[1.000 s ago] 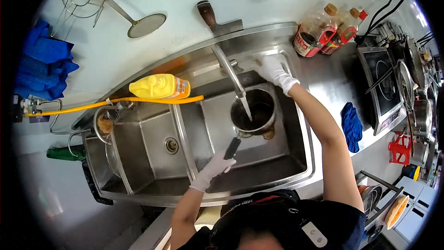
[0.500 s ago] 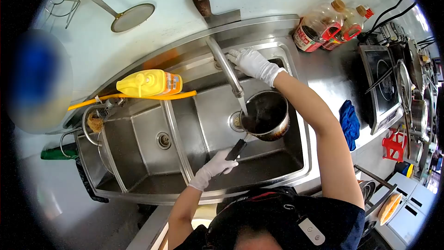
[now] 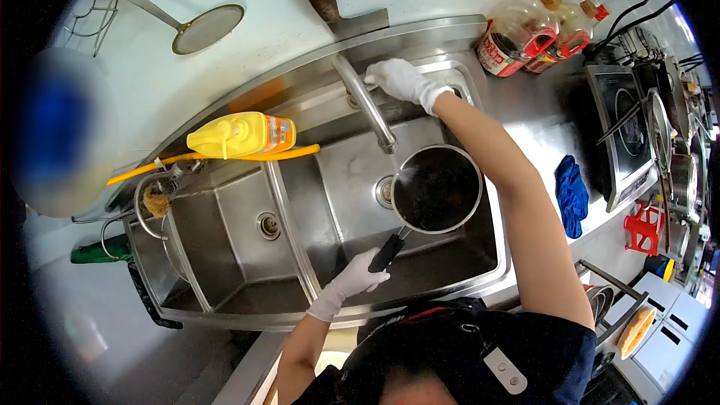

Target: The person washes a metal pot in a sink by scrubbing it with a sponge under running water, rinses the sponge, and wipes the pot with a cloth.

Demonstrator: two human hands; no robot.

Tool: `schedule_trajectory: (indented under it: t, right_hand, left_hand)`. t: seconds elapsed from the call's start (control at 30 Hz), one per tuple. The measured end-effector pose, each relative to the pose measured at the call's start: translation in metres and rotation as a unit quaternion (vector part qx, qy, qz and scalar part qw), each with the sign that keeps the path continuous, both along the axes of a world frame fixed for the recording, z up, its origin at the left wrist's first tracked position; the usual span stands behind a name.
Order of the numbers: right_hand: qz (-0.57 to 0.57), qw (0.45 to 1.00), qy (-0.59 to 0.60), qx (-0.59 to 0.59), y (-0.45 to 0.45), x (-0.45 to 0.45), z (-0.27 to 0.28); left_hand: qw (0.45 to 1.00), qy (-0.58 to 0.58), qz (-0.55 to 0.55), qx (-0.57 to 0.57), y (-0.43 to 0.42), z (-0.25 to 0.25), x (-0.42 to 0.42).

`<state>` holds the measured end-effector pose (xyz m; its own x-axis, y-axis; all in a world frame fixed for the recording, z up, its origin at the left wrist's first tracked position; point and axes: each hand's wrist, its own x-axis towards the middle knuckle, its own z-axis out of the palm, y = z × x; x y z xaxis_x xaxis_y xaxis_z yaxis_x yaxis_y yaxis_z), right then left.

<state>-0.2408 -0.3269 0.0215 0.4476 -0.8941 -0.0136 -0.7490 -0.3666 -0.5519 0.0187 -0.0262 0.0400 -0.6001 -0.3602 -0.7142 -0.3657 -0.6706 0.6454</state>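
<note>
My left hand, in a white glove, is closed around the black handle of a saucepan. The pan is held over the right basin, its dark, stained inside facing up. Above its left edge hangs the end of the metal faucet, with a faint whitish blur below the spout. My right hand, also gloved, is at the faucet's base with its fingers curled in, closed on the faucet handle, which it mostly hides.
A yellow jug and a yellow hose lie across the sink's back edge. A cleaver and a strainer are at the wall. Bottles, a blue cloth and a cooktop are at the right.
The saucepan has shifted slightly right, its opening turned more toward me. The clear water stream from the spout has faded to a faint blur. My right hand's fingers have curled in more.
</note>
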Motion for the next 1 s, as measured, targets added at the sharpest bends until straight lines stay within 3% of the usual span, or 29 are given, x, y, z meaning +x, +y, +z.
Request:
schedule_trajectory:
  t: [0.13,0.17,0.27,0.3,0.33,0.4,0.47,0.53,0.63,0.73,0.77,0.83,1.0]
  right_hand:
    - [-0.101,0.992,0.008,0.074,-0.011,0.013,-0.001]
    - [-0.107,0.992,-0.001,0.068,-0.006,0.011,-0.003]
    - [-0.106,0.991,-0.047,0.068,0.018,-0.005,0.0]
    - [-0.098,0.99,-0.066,0.071,0.033,-0.013,0.005]
    - [-0.09,0.99,-0.084,0.074,0.048,-0.023,0.009]
    - [-0.119,0.972,-0.166,0.113,0.078,-0.045,-0.002]
    - [-0.227,0.894,-0.295,0.249,0.106,-0.061,-0.003]
    - [-0.256,0.912,-0.253,0.199,0.134,-0.083,-0.027]
    - [-0.319,0.868,-0.268,0.269,0.186,-0.094,-0.036]
    - [-0.343,0.831,-0.284,0.334,0.237,-0.091,-0.064]
    - [-0.363,0.803,-0.316,0.351,0.253,-0.082,-0.066]
    - [-0.35,0.754,-0.368,0.417,0.278,-0.062,-0.071]
    - [-0.362,0.532,-0.535,0.547,0.303,0.002,-0.099]
  left_hand:
    - [0.997,-0.071,-0.016,-0.01,0.016,0.017,0.012]
    - [0.985,-0.073,-0.021,-0.154,0.03,0.012,0.02]
    - [0.954,-0.182,-0.023,-0.238,0.056,0.034,0.048]
    - [0.957,-0.206,0.001,-0.204,0.056,0.051,0.054]
    - [0.942,-0.207,0.025,-0.265,0.067,0.042,0.07]
    - [0.952,-0.181,0.055,-0.239,0.061,0.021,0.085]
    - [0.958,-0.201,0.065,-0.192,0.038,0.009,0.07]
    - [0.968,-0.172,0.097,-0.154,0.022,0.01,0.045]
    - [0.967,-0.137,0.125,-0.175,0.033,-0.015,0.041]
    - [0.94,-0.182,0.111,-0.266,0.042,-0.035,0.046]
    - [0.902,-0.186,0.104,-0.375,0.036,-0.017,0.038]
    - [0.858,-0.241,0.084,-0.446,0.038,-0.023,0.041]
    - [0.751,-0.306,0.045,-0.583,0.043,-0.011,0.049]
